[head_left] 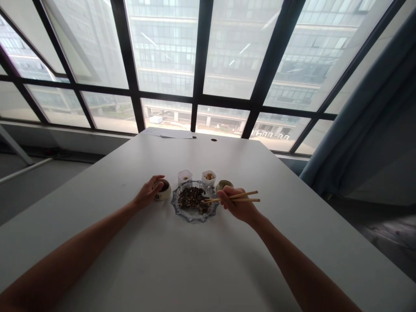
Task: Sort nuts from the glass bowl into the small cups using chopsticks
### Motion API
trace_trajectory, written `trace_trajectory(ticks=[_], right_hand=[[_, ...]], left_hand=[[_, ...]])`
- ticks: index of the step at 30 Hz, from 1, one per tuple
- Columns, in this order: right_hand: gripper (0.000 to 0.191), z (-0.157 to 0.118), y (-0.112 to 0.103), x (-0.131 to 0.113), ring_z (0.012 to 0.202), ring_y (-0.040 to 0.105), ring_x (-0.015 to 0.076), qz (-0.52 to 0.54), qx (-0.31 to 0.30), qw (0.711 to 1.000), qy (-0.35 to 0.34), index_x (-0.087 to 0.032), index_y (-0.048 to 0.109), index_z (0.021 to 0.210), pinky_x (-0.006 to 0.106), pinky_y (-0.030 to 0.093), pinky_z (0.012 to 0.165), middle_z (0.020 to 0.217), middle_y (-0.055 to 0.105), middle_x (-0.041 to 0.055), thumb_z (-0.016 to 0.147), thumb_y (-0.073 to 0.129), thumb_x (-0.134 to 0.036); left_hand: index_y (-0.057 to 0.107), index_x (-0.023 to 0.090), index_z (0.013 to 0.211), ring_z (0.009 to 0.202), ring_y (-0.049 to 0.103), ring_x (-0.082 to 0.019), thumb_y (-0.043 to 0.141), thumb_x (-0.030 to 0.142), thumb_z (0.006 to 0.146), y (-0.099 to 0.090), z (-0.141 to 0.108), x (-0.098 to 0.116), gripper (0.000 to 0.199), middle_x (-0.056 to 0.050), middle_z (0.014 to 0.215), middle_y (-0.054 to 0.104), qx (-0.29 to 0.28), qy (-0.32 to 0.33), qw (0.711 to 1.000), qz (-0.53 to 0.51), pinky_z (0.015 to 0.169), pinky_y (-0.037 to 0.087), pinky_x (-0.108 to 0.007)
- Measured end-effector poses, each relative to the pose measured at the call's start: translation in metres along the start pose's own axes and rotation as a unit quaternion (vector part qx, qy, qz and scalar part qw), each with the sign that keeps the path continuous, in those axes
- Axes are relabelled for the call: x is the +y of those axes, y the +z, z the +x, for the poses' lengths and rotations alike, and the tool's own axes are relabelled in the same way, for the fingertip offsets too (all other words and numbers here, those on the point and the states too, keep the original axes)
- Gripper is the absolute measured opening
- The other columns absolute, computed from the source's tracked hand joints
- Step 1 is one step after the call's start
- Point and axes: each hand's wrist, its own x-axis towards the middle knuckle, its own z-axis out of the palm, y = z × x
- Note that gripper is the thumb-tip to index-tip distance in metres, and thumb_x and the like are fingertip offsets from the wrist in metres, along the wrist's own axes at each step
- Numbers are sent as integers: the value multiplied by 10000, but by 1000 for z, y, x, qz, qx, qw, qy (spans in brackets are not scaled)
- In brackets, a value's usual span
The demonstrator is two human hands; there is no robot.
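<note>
My right hand (238,203) grips a pair of wooden chopsticks (245,197), their tips among dark brown dried pieces (191,198), perhaps mushroom slices or seeds, too small to tell. These lie heaped in a clear glass dish (195,218) with a scalloped rim. On the left, my left hand (149,193) is curled around the side of a small round cup (165,194) with dark contents. Behind my right hand stands another small round cup (224,184), partly hidden by the fingers.
Two small white cups stand just behind the dish: the left cup (185,175) holds a little, the right cup (208,177) holds brownish pieces. Papers (172,133) lie at the far edge of the white table (195,264). Windows rise beyond; a blue-grey curtain (360,99) hangs at right.
</note>
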Motion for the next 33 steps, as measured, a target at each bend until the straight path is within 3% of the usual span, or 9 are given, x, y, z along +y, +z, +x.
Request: trace_trajectory(ticks=[8,14,17,22,28,33], right_hand=[[519,-5,12,14,447,605,158,67,38,997,17,-236,477,624,281,464,430,550,629,27,952,480,-639],[556,-14,26,23,399,602,174,138,202,964,105,-231,547,683,291,477,393,525,652,43,885,487,-745],[585,-19,34,24,390,599,174,154,245,949,122,-227,552,677,292,481,391,524,656,50,845,501,-785],[611,-28,43,16,407,604,167,125,238,957,109,-220,559,653,281,487,400,532,662,56,831,500,-802],[571,-34,40,17,392,571,131,71,263,961,42,-200,587,630,234,452,391,496,633,32,941,477,-666],[494,-37,37,18,410,579,125,22,215,976,-3,-200,598,661,227,462,414,518,642,27,991,479,-547]], left_hand=[[563,190,1261,1018,694,-302,451,788,837,-1,-2,1,741,-108,1102,741,-6,-6,1000,-9,946,543,-490],[551,180,1277,1029,688,-301,457,758,852,0,-1,2,724,-109,1103,731,-16,-1,1000,-11,954,537,-490],[547,173,1284,1069,676,-310,451,767,847,1,1,1,744,-122,1142,714,-18,2,1000,-4,983,518,-495],[544,163,1293,1072,675,-312,454,773,838,1,1,1,767,-134,1151,714,-20,-1,1000,-9,976,520,-490],[546,153,1275,990,693,-283,523,733,826,1,-3,3,734,-125,1106,726,-23,6,1000,-9,907,555,-449],[558,151,1252,919,702,-263,589,677,810,4,-6,7,687,-125,1055,735,-11,1,1000,0,840,572,-412]])
